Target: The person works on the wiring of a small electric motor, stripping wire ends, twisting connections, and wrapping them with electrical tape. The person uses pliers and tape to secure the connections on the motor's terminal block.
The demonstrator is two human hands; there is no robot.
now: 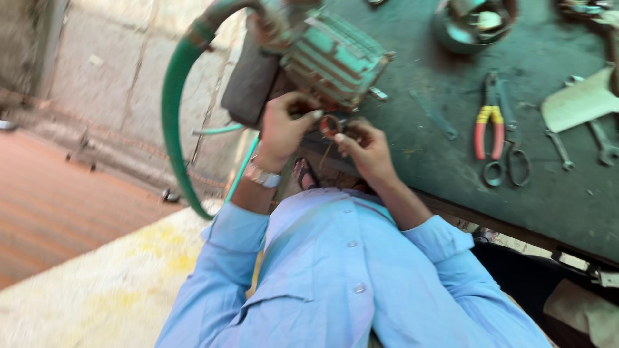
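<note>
A teal-green finned motor (335, 58) lies at the near edge of a dark green workbench (451, 161). A thick green hose (173, 109) curves down from its left end. My left hand (284, 129), with a metal watch on the wrist, and my right hand (364, 147) meet just below the motor's end. The fingertips of both hands pinch a small reddish wire loop (330, 124) between them. Motion blur hides how the loop joins the motor. My light blue shirt fills the lower part of the view.
On the bench lie pliers with red and yellow handles (488, 125), scissors (509, 164), spanners (603, 147), a pale bent metal plate (577, 103) and a metal bowl (474, 22) holding small parts. To the left are a stone wall and a reddish floor (58, 206).
</note>
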